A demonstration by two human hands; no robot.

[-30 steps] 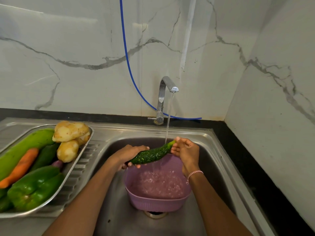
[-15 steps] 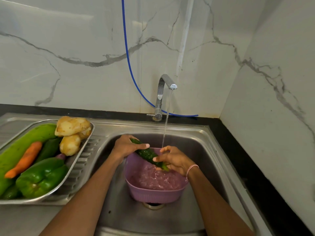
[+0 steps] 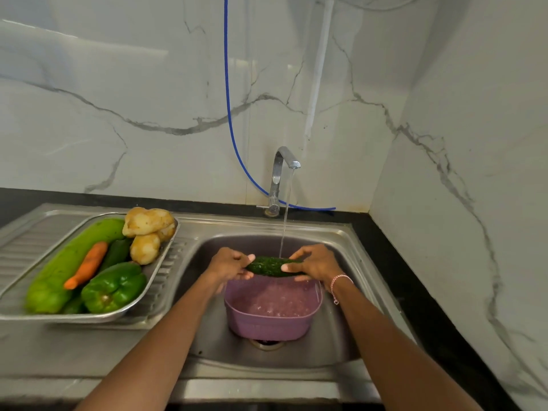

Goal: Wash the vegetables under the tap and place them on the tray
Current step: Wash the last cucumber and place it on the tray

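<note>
A dark green cucumber [image 3: 268,266] lies level under the running stream from the steel tap [image 3: 281,161], above a purple basket [image 3: 272,318] full of water in the sink [image 3: 207,336]. My left hand [image 3: 229,264] grips its left end and my right hand [image 3: 317,262] grips its right end. On the drainboard to the left, a steel tray [image 3: 148,286] holds a long light green gourd [image 3: 68,262], a carrot [image 3: 87,265], a green bell pepper [image 3: 114,287], potatoes [image 3: 146,222] and another dark green vegetable [image 3: 117,252].
A blue hose [image 3: 229,114] hangs down the marble wall behind the tap. A marble side wall closes the right, beyond a black counter strip [image 3: 415,292]. The ribbed drainboard [image 3: 26,244] runs left of the sink under the tray.
The cucumber has turned from a slant to level under the stream. My right hand has slid to its right end, and both hands have risen a little over the basket.
</note>
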